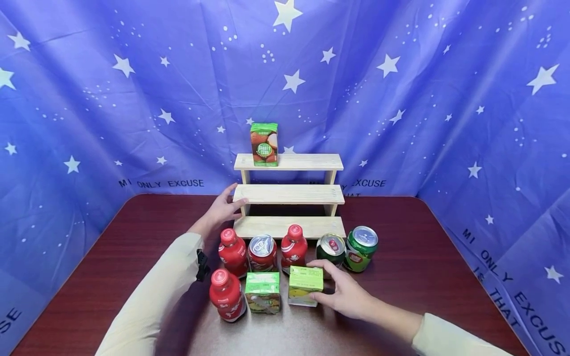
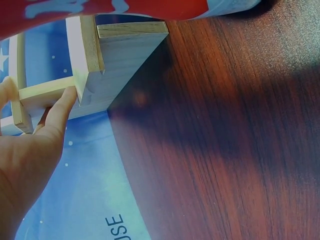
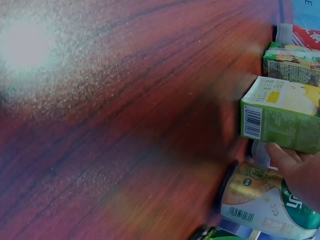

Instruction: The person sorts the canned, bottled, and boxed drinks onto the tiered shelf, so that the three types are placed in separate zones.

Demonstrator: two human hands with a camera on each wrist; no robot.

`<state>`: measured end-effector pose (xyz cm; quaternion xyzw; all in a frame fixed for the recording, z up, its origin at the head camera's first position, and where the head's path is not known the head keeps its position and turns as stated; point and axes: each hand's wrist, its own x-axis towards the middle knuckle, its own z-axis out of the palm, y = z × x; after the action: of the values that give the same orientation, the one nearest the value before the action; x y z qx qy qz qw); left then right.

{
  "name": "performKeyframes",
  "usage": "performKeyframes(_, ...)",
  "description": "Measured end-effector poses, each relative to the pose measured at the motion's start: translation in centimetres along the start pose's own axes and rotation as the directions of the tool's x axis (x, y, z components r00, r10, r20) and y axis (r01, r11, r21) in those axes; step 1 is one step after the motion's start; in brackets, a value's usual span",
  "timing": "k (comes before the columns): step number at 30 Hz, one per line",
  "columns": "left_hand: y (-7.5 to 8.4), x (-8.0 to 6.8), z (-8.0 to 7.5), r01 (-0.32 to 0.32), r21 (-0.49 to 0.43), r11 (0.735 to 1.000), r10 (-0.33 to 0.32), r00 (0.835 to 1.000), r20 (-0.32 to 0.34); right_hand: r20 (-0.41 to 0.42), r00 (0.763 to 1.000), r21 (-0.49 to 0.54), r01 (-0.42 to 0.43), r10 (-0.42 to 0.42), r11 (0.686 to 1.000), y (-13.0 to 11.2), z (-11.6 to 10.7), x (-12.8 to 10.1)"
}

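Two hands: right hand (image 1: 345, 295) gripping boxy green carton (image 1: 305, 285); left hand (image 1: 222, 210) touching wooden shelf (image 1: 289, 194)

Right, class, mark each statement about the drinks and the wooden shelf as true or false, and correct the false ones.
1. The right hand grips a light green carton. True.
2. The left hand holds a red bottle. False: it touches the wooden shelf.
3. A carton stands on the top step. True.
4. The middle step holds two cans. False: it is bare.
5. Three red bottles stand on the table. True.
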<state>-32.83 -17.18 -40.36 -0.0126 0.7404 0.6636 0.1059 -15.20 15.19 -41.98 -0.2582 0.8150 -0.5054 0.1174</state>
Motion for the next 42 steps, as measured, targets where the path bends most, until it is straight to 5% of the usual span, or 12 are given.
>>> performKeyframes(7, 0.4, -0.3, 0.0, 0.013, 0.011, 1.0, -0.013, 1.0, -0.014, -0.039, 0.998, 0.1, 0.048, -0.045, 0.994, 0.3, 0.2, -0.1)
performKeyframes(21, 0.2, -0.2, 0.1, 0.01, 0.023, 1.0, -0.01, 1.0, -0.002, -0.078, 0.997, 0.066, 0.022, -0.017, 0.998, -1.0, -0.6, -1.2)
performKeyframes(33, 0.1, -0.2, 0.2, -0.004, 0.016, 1.0, 0.004, 1.0, 0.006, -0.138, 0.984, 0.043, 0.117, -0.11, 0.992, -3.6, -1.8, -1.9)
performKeyframes(42, 0.2, -0.4, 0.1, -0.001, 0.008, 1.0, 0.001, 1.0, -0.002, -0.183, 0.949, 0.029, 0.267, -0.257, 0.963, -6.0, -3.5, -1.8)
